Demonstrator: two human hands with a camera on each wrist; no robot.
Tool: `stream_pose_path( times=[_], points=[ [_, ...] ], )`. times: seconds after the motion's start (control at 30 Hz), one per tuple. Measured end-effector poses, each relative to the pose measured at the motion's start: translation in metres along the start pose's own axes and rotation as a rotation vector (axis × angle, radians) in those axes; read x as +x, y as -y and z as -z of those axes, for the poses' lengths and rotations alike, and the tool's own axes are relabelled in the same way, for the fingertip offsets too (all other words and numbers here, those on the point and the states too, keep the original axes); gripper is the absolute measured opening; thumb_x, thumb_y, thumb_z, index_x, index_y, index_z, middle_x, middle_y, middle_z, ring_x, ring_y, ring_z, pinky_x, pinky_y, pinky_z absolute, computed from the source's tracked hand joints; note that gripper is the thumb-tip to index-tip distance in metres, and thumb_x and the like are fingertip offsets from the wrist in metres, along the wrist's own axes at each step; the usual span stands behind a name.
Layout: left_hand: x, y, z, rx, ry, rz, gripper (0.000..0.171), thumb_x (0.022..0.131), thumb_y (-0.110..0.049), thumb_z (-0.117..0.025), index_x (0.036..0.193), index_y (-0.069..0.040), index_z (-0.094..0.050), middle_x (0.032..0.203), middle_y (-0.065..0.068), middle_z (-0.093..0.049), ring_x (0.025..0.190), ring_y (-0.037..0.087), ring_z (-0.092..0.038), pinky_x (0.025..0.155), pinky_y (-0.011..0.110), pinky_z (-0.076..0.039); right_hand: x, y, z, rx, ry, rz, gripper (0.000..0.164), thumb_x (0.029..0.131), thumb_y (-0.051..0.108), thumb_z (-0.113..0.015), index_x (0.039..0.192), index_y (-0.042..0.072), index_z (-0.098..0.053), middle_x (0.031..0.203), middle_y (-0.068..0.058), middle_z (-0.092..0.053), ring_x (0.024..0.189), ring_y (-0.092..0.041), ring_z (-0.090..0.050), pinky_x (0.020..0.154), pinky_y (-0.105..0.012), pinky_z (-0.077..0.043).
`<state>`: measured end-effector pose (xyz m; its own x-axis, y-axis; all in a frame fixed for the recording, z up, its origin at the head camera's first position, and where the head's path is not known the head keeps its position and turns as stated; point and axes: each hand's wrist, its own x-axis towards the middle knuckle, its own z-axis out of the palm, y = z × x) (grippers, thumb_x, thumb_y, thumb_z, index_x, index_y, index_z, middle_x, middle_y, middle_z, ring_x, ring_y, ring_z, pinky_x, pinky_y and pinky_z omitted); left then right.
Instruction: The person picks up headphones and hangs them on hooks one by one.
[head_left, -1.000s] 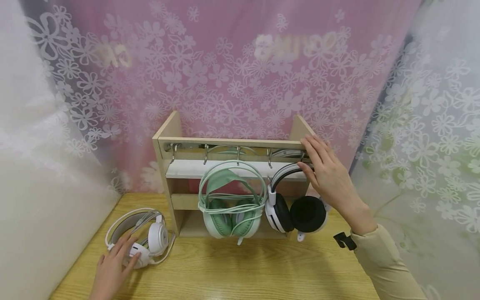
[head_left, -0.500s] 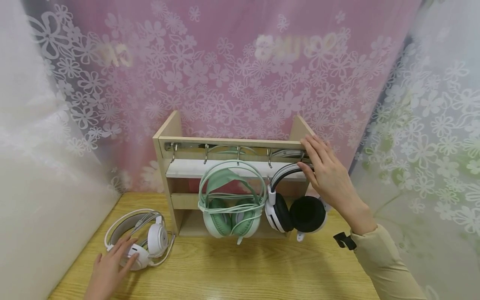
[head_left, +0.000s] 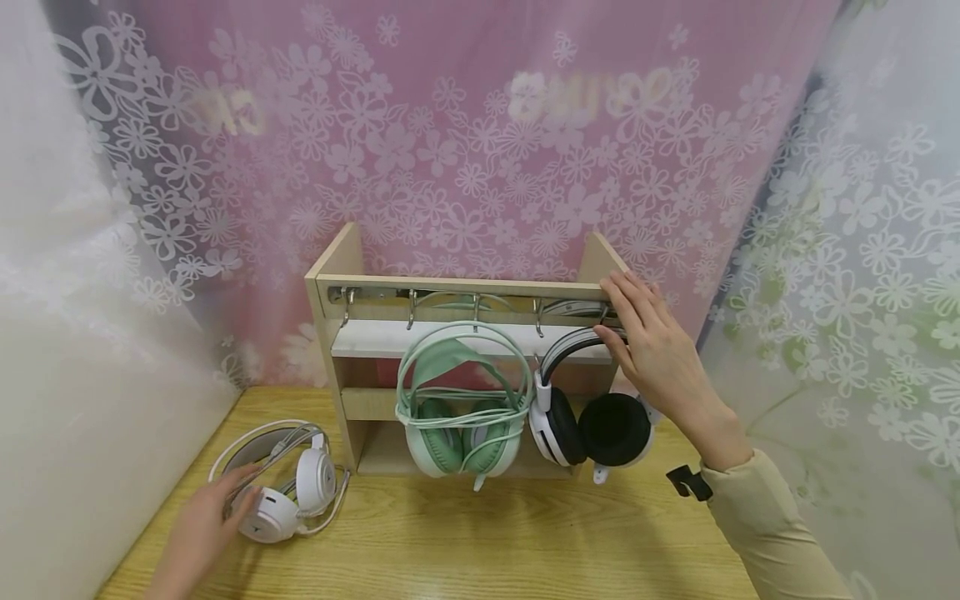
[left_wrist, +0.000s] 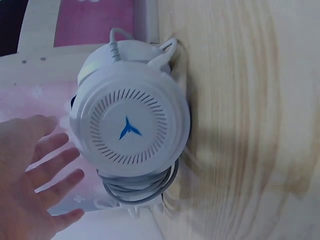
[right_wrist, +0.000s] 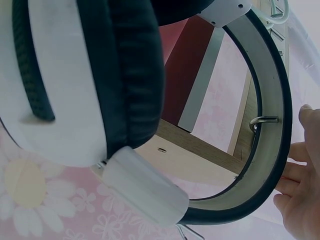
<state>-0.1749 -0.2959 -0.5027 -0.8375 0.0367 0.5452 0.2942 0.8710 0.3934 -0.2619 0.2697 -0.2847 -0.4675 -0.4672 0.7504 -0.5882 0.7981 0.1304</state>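
My left hand (head_left: pixel 202 517) is at the white headphones (head_left: pixel 315 479) lying on the table at the left, with their cable looped round them. In the left wrist view its fingers (left_wrist: pixel 57 162) are spread, with a gap between them and the white ear cup (left_wrist: pixel 130 125). My right hand (head_left: pixel 660 354) rests on the right end of the wooden rack's top rail (head_left: pixel 465 281), fingers extended and thumb at the headband (right_wrist: pixel 272 95) of the black-and-white headphones (head_left: pixel 558 429). These hang from a metal hook (right_wrist: pixel 262 120). Mint-green headphones (head_left: pixel 465 400) hang beside them, cable wrapped across.
Metal hooks (head_left: pixel 347 306) at the rack's left end bear nothing. A white shelf (head_left: pixel 367 337) runs behind the hooks. The rack stands on the wooden table (head_left: pixel 450 542), with a pink flowered curtain (head_left: pixel 465 167) behind and a pale flowered curtain (head_left: pixel 847 350) at the right.
My left hand has drawn slightly left across the white headphones, baring more of the near ear cup. My right hand and the hanging headphones stay where they were.
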Motion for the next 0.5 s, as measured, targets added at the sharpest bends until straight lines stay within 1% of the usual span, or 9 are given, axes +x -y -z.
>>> stream_pose_path(
  times=[0.03,0.07,0.1,0.2,0.27,0.3,0.4,0.47,0.5],
  points=[
    [0.001,0.001,0.002,-0.017,0.003,0.017,0.032,0.09,-0.006,-0.074,0.121,0.001,-0.067,0.103,0.025,-0.071,0.093,0.048,-0.067,0.076,0.061,-0.051,0.0,0.0,0.0,0.0,0.001,0.0,0.063,0.1,0.026,-0.063,0.153,-0.001,-0.041,0.154,-0.022,-0.043,0.145,-0.04,-0.037,0.125,-0.047,-0.017],
    [0.002,0.002,0.003,-0.03,0.005,0.035,0.031,0.092,-0.006,-0.073,0.122,0.001,-0.067,0.106,0.027,-0.071,0.085,0.045,-0.067,0.071,0.057,-0.052,0.0,0.0,0.0,-0.001,0.001,0.0,0.063,0.1,0.026,-0.063,0.153,-0.001,-0.04,0.154,-0.022,-0.043,0.145,-0.04,-0.037,0.125,-0.047,-0.017],
    [0.004,0.004,0.004,-0.044,-0.011,0.041,0.031,0.092,-0.005,-0.072,0.121,0.002,-0.067,0.116,0.029,-0.068,0.092,0.049,-0.067,0.074,0.061,-0.051,0.0,0.0,0.0,-0.001,0.001,-0.001,0.063,0.099,0.024,-0.064,0.153,-0.001,-0.04,0.154,-0.022,-0.043,0.145,-0.04,-0.037,0.125,-0.047,-0.017],
    [0.006,0.01,0.007,-0.053,-0.047,0.09,0.028,0.095,-0.007,-0.069,0.123,0.0,-0.068,0.119,0.029,-0.068,0.091,0.045,-0.067,0.072,0.058,-0.05,0.0,0.0,0.0,-0.001,-0.001,-0.001,0.066,0.097,0.021,-0.067,0.153,-0.001,-0.04,0.154,-0.022,-0.043,0.145,-0.04,-0.037,0.125,-0.047,-0.017],
    [0.008,0.015,0.008,-0.07,-0.067,0.124,0.027,0.097,-0.009,-0.067,0.123,0.0,-0.068,0.118,0.03,-0.068,0.09,0.046,-0.066,0.072,0.057,-0.049,0.0,0.0,0.0,0.0,-0.003,0.0,0.066,0.096,0.02,-0.067,0.153,-0.001,-0.041,0.154,-0.022,-0.043,0.145,-0.04,-0.037,0.125,-0.047,-0.017],
    [0.009,0.018,0.009,-0.076,-0.079,0.137,0.027,0.097,-0.009,-0.066,0.122,0.001,-0.068,0.116,0.029,-0.069,0.1,0.049,-0.065,0.078,0.061,-0.047,0.0,0.0,0.0,0.002,-0.004,0.001,0.066,0.096,0.02,-0.067,0.153,-0.001,-0.041,0.154,-0.022,-0.043,0.145,-0.04,-0.037,0.125,-0.047,-0.017],
    [0.009,0.028,0.011,-0.085,-0.082,0.181,0.027,0.1,-0.01,-0.062,0.123,0.003,-0.066,0.113,0.031,-0.069,0.107,0.056,-0.06,0.081,0.065,-0.045,0.0,0.0,0.0,0.006,-0.006,0.006,0.063,0.1,0.025,-0.063,0.153,-0.001,-0.041,0.154,-0.022,-0.043,0.145,-0.04,-0.037,0.125,-0.048,-0.017],
    [0.009,0.035,0.012,-0.064,-0.093,0.201,0.027,0.1,-0.01,-0.061,0.123,0.003,-0.065,0.111,0.032,-0.069,0.105,0.057,-0.06,0.078,0.063,-0.046,-0.001,0.0,0.0,0.007,-0.008,0.007,0.061,0.104,0.031,-0.058,0.153,-0.001,-0.041,0.154,-0.022,-0.044,0.145,-0.04,-0.037,0.125,-0.048,-0.017],
    [0.008,0.039,0.012,-0.056,-0.098,0.209,0.028,0.1,-0.011,-0.061,0.124,0.003,-0.065,0.11,0.032,-0.069,0.105,0.057,-0.061,0.077,0.056,-0.05,-0.001,0.0,0.0,0.008,-0.009,0.008,0.061,0.104,0.032,-0.057,0.152,-0.001,-0.041,0.154,-0.022,-0.044,0.145,-0.04,-0.037,0.125,-0.048,-0.017]
  ],
)
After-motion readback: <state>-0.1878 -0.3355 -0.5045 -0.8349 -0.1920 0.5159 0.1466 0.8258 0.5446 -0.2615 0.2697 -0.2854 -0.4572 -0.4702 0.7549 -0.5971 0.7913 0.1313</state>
